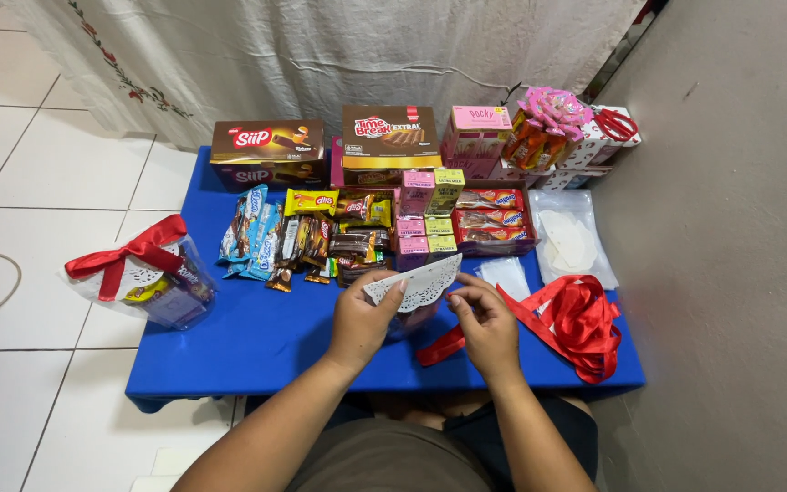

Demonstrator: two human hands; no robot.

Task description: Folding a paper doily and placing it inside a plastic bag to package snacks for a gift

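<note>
Pinching a white lace-edged paper doily between thumb and fingers of the left hand, holding it folded or curled just above the blue table, with the right hand closing its fingertips on the lower right edge of the same doily; risking, as a judgement, tearing the thin cut-out rim if both hands are pulling apart, or creasing it where the thumb is pressing; possibly dragging the loose red ribbon lying just beside the right wrist, one tail running under that hand toward the front edge, and sliding it off the table; crowding in front by rows of wrapped snack bars and small boxes, so pushing forward is likely knocking them; sitting to the left, at the table's edge and partly overhanging it, a clear bag tied with a red bow, looking easy to nudge onto the tiled floor; leaving open blue surface mostly at the near left, between bag and left forearm; narrowing on the right by a grey wall close beside the table
</note>
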